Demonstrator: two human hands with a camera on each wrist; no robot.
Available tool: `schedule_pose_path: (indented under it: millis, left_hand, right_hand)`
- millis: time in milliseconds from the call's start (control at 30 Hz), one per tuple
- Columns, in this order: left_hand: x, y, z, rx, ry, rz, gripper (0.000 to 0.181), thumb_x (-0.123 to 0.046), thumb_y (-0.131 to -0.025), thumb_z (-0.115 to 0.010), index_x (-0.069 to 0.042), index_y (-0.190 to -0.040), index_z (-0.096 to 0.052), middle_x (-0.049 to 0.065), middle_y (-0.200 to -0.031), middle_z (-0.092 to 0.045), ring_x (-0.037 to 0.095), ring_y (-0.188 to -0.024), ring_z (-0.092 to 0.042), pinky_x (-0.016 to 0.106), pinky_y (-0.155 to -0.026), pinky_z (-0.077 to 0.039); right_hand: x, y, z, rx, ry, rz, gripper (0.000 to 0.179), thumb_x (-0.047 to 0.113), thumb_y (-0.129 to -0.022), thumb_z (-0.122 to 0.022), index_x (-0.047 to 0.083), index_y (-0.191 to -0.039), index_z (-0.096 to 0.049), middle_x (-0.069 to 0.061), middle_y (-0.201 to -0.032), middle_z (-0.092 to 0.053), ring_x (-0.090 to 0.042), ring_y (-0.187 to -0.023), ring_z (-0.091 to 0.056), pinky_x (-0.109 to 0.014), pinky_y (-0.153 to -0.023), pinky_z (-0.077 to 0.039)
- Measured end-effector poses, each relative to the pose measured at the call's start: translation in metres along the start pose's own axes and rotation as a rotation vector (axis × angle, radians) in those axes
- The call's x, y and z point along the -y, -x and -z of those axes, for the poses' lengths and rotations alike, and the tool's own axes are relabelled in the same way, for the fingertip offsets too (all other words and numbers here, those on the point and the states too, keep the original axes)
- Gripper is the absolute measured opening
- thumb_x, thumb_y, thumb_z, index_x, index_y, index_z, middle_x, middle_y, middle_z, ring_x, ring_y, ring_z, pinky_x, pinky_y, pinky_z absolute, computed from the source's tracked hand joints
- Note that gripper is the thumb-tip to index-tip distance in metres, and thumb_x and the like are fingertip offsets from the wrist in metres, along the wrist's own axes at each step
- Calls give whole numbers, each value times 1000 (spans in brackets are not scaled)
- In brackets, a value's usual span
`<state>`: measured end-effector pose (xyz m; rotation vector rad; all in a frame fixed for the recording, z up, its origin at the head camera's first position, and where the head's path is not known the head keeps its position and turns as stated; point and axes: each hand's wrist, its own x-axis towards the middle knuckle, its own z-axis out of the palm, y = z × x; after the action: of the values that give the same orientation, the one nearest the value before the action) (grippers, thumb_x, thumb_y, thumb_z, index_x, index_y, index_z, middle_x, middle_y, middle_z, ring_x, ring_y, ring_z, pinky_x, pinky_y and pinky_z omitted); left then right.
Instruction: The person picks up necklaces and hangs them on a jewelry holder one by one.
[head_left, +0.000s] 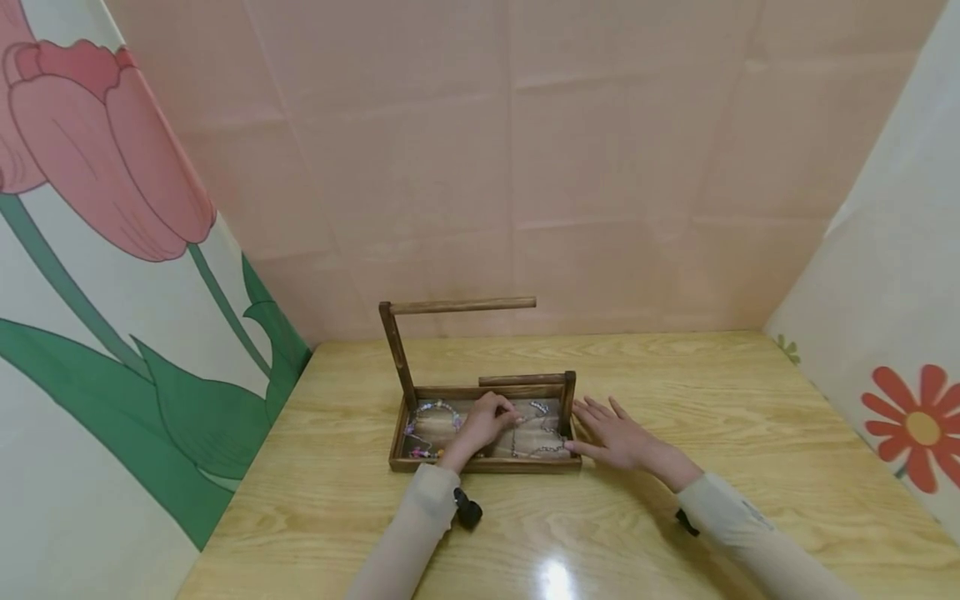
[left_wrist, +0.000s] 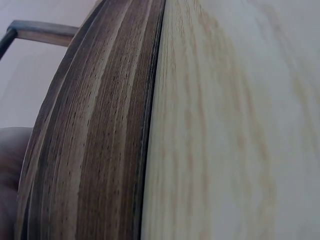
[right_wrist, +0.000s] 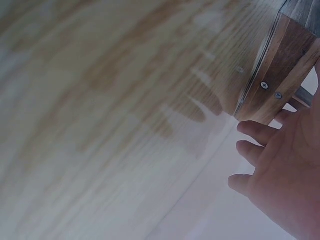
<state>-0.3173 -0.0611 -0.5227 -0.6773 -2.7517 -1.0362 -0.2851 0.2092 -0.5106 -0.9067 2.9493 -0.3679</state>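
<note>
A dark wooden jewelry tray (head_left: 486, 468) stands on the table, with a tall post and bar (head_left: 465, 306) at its left end and a shorter post and bar (head_left: 525, 380) at its right. Over the tray's middle, my left hand (head_left: 483, 423) pinches a silver chain (head_left: 551, 450) at its left side; the rest lies in the right half. My right hand (head_left: 618, 437) is spread beside the right end, its thumb at the rim. The right wrist view shows its fingers (right_wrist: 257, 132) extended near the screwed end wall (right_wrist: 275, 85). A beaded bracelet (head_left: 438, 406) lies in the left half.
Pink and orange beads (head_left: 423, 452) lie near the tray's front left corner. The wood-grain table (head_left: 675, 375) meets a pink cloth backdrop (head_left: 600, 167) behind. Printed flower panels (head_left: 112, 167) stand at both sides.
</note>
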Motion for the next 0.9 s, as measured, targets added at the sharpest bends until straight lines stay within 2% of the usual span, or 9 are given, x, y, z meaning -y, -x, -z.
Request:
schedule_pose_path:
  millis: [233, 467, 533, 633, 733, 900]
  left_hand:
    - [-1, 3, 4, -31, 67, -29, 8, -16, -90, -61, -9, -90, -65, 4, -88, -64, 15, -77, -56, 25, -67, -47]
    - [0, 5, 6, -54, 92, -33, 10, -18, -90, -60, -9, -89, -63, 3, -81, -62, 10, -69, -50, 22, -63, -42]
    - [0, 5, 7, -57, 95, -43, 10, -18, -90, -60, -9, -88, -62, 3, -79, -63, 11, -68, -51, 21, -63, -43]
    - [-1, 6, 7, -46, 125, -53, 11, -16, -91, -58, -7, -88, -62, 5, -79, -66, 14, -70, -59, 22, -64, -47]
    - [-1, 6, 7, -11, 193, -42, 11, -14, -93, -56, -5, -90, -61, 8, -83, -69, 17, -74, -66, 21, -67, -51]
    - [-2, 6, 8, 48, 331, -13, 13, -12, -95, -52, -1, -94, -59, 12, -89, -70, 21, -80, -68, 19, -69, -54]
  right_hand:
    - [0, 0, -1, 3, -6, -3, 79, 61, -91, -39, 4, -145, -27, -17, -149, -28, -36, -139, -21, -58, -112, -5]
    - [-1, 0, 0, 22, -20, -15, 80, 62, -91, -37, 6, -146, -25, -15, -150, -26, -35, -140, -19, -57, -113, -2]
    - [-1, -1, -1, 23, -20, -16, 79, 61, -91, -38, 6, -146, -25, -15, -150, -27, -35, -139, -19, -57, -113, -3]
    - [0, -1, -1, 18, -27, -14, 78, 59, -92, -40, 5, -146, -25, -16, -150, -27, -36, -139, -20, -58, -112, -3]
    - [-1, -1, -2, 13, -33, -10, 77, 58, -92, -41, 4, -145, -26, -17, -149, -28, -37, -138, -21, -59, -112, -4]
    - [-2, -2, -3, 25, -21, -17, 78, 60, -92, -39, 6, -146, -24, -15, -150, -26, -36, -139, -20, -58, -112, -3]
